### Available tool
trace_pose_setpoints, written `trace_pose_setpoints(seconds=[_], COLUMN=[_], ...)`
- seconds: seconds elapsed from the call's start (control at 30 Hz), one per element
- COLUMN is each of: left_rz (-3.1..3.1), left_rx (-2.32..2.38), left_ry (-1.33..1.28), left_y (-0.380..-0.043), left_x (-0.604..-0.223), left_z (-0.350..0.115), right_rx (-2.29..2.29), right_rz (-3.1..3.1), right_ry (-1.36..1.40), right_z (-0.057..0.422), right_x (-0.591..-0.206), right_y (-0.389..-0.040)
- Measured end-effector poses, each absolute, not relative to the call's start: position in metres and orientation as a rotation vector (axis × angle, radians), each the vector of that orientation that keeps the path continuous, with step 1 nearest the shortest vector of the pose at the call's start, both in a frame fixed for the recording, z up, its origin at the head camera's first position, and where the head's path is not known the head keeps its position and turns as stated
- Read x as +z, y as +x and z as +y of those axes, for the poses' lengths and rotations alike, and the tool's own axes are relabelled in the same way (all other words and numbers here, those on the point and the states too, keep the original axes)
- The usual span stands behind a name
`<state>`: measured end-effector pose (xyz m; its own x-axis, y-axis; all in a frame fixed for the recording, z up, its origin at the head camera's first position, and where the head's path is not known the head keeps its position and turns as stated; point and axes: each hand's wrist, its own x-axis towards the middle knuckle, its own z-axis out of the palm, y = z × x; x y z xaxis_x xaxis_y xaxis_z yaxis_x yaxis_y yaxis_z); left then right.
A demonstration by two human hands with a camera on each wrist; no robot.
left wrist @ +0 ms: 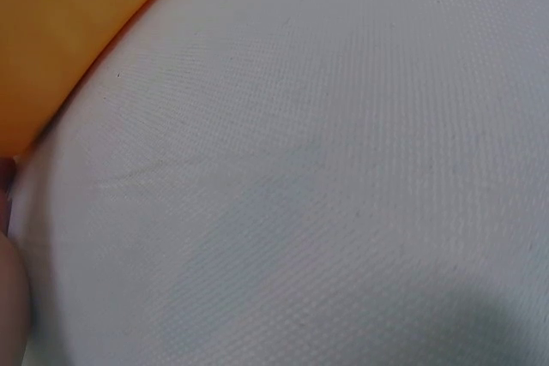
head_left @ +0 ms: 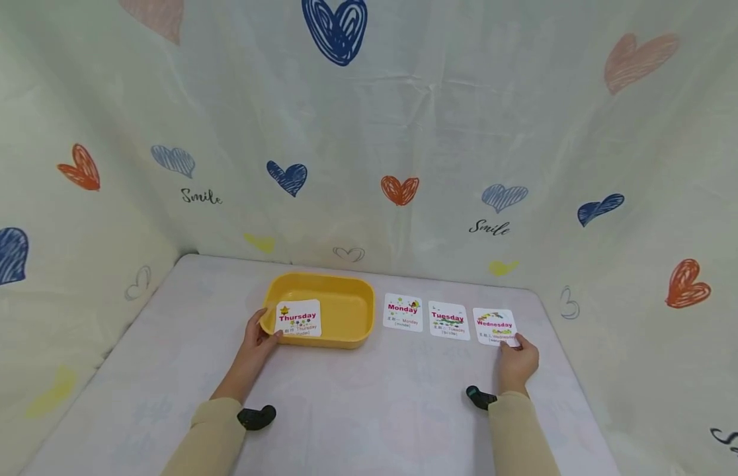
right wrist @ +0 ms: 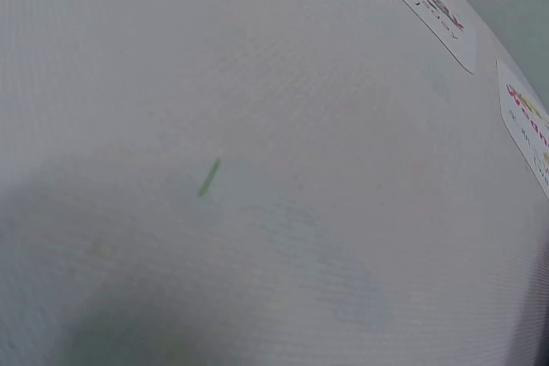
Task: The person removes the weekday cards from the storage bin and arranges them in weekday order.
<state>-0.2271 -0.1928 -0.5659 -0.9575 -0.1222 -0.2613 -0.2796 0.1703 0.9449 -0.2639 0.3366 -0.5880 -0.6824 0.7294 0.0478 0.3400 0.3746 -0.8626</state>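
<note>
At the left, a yellow tray (head_left: 348, 307) sits on the table with a white "Thursday" card (head_left: 297, 318) lying in its left part. My left hand (head_left: 258, 338) grips the tray's left front corner, fingers along the side and thumb at the front rim beside the card. To the right lies a row of square cards: "Monday" (head_left: 403, 313), "Tuesday" (head_left: 449, 320) and "Wednesday" (head_left: 494, 326). The lower right corner of the "Wednesday" card is pinched by my right hand (head_left: 518, 362). In the left wrist view only the tray's side (left wrist: 69, 32) and a sliver of hand show.
White cloth covers the table (head_left: 375, 410), which meets a heart-printed curtain (head_left: 428, 132) at the back and both sides. A dark wrist device (head_left: 257, 418) sits by the left sleeve, another dark device (head_left: 481, 398) by the right.
</note>
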Motion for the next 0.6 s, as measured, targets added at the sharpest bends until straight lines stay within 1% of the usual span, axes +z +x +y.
trace_pose_setpoints(seconds=[0.37,0.6], left_rz=[2.274,2.277], left_rx=[1.974,1.948], left_ry=[-0.354,-0.405], left_y=[-0.2245,-0.2266], left_x=[-0.5674,-0.563], left_z=[-0.1931,-0.191], right_rx=[1.216,1.214], right_rz=[-2.241,-2.23], right_ry=[-0.883,-0.905], right_z=[0.3374,0.3342], right_x=[-0.589,-0.5865], right_y=[-0.2607,-0.2642])
